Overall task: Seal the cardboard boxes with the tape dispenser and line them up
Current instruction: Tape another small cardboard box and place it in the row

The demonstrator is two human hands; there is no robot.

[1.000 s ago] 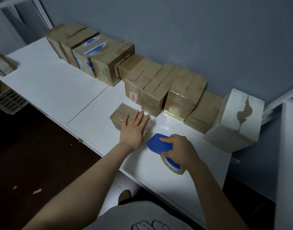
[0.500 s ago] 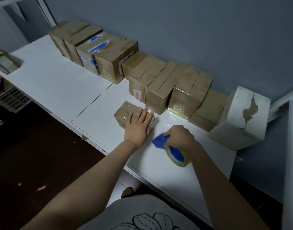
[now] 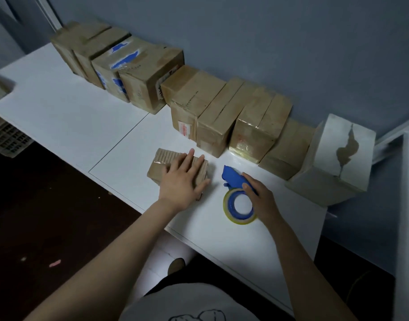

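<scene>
Along the blue-grey wall on a white table (image 3: pixel 71 117), a row of brown cardboard boxes (image 3: pixel 198 105) and one white box (image 3: pixel 344 149) stand lined up, most showing tape, so the job looks nearly done. One small flat corrugated cardboard box (image 3: pixel 163 162) lies apart near the front edge under the flat, spread left hand (image 3: pixel 182 181). Just beside it the right hand (image 3: pixel 262 201) curls round the handle of a blue tape dispenser (image 3: pixel 233 178) lying on the table. Whether the small box is taped is hidden, and dim light blurs the far boxes.
</scene>
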